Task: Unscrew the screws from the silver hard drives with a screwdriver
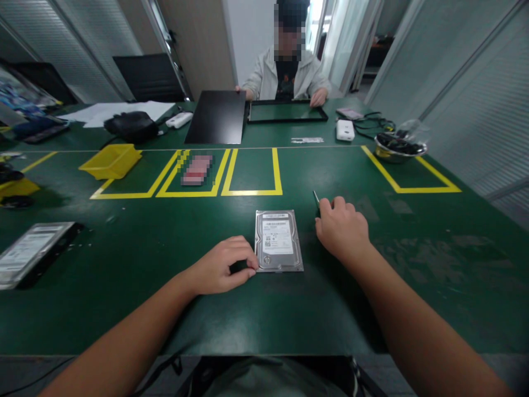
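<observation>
A silver hard drive (279, 240) with a white label lies flat on the green table in front of me. At its lower left corner, my left hand (227, 264) is closed, thumb and fingertips pinching the edge. To the right of the drive, my right hand (342, 226) is wrapped round a screwdriver (316, 197). Only the thin metal shaft sticks out, pointing away from me and slightly left; the handle is hidden in the fist. The shaft is apart from the drive.
Another hard drive (35, 251) lies at the far left. Beyond are a yellow bin (112, 161), yellow tape outlines (252, 193) and a metal bowl of dark items (399, 151). Across the table a person (285, 71) handles a dark panel (217, 117) and a black frame (289, 120).
</observation>
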Available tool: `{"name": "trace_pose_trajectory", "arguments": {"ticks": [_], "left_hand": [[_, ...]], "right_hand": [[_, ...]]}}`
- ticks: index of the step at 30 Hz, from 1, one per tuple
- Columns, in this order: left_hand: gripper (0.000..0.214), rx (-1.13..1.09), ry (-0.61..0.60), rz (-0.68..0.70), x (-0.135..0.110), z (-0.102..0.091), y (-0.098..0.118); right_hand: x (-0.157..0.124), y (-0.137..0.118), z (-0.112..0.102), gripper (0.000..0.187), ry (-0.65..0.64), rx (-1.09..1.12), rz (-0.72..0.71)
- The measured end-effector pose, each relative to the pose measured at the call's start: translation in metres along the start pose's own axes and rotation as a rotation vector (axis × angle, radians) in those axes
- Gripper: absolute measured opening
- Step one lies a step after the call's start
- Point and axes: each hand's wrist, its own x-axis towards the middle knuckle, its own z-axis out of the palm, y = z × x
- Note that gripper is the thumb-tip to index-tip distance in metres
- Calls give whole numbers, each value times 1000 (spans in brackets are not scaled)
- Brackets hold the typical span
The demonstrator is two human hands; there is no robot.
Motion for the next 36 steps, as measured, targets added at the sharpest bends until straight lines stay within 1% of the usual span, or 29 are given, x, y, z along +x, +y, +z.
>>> {"name": "trace_pose_trajectory", "arguments": {"ticks": [3,6,11,15,18,22,25,28,30,33,36], "left_hand": [[6,2,4,-9,0,1,-1],[6,2,3,-24,-1,1,-2],[6,-2,5,-44,-2,2,-3],[6,-10,5,-52,-2,2,-3],[7,-14,9,-61,-2,2,-3],[6,-17,13,-59,-1,3,-3],[6,-17,13,-59,-1,3,-3],[6,-19,7,-62,-2,3,-3],[6,-19,4,-66,-2,3,-4],[8,-18,6,-70,-3,3,-6],[10,-28,2,-68,-2,4,-6]], "right_hand": [[2,0,1,31,-149,3,54],[3,-1,3,34,-230,18,65],[3,-4,2,35,-291,47,56],[3,-4,-2,31,-275,65,57],[4,-3,-8,28,-216,70,63],[5,0,-16,24,-50,132,83],[7,6,-17,24,81,277,74],[10,11,-18,25,238,471,14],[11,12,-22,25,330,593,-15],[12,8,-37,24,418,780,-33],[11,1,-62,26,479,949,-106]]}}
